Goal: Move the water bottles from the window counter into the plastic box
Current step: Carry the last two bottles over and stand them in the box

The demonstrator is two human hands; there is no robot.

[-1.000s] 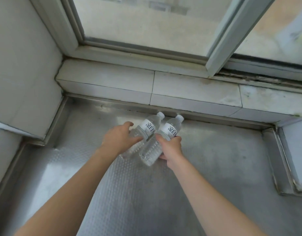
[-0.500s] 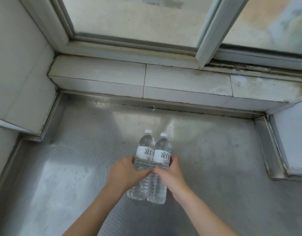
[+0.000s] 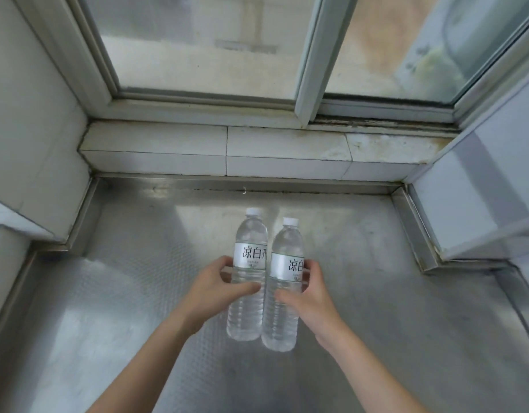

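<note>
Two clear water bottles with white caps and white labels are held side by side above the steel window counter [image 3: 108,308]. My left hand [image 3: 214,289] grips the left bottle [image 3: 247,263] around its middle. My right hand [image 3: 306,296] grips the right bottle [image 3: 284,293] the same way. Both bottles point away from me, caps toward the window. The plastic box is not in view.
A tiled sill [image 3: 227,150] runs along the back below the sliding window [image 3: 310,70]. White walls close in at the left [image 3: 27,129] and right [image 3: 480,189]. A raised steel lip [image 3: 415,231] borders the counter on the right.
Both hands have lifted the bottles off the counter near the sill and drawn them toward me, turning them from tilted to nearly parallel.
</note>
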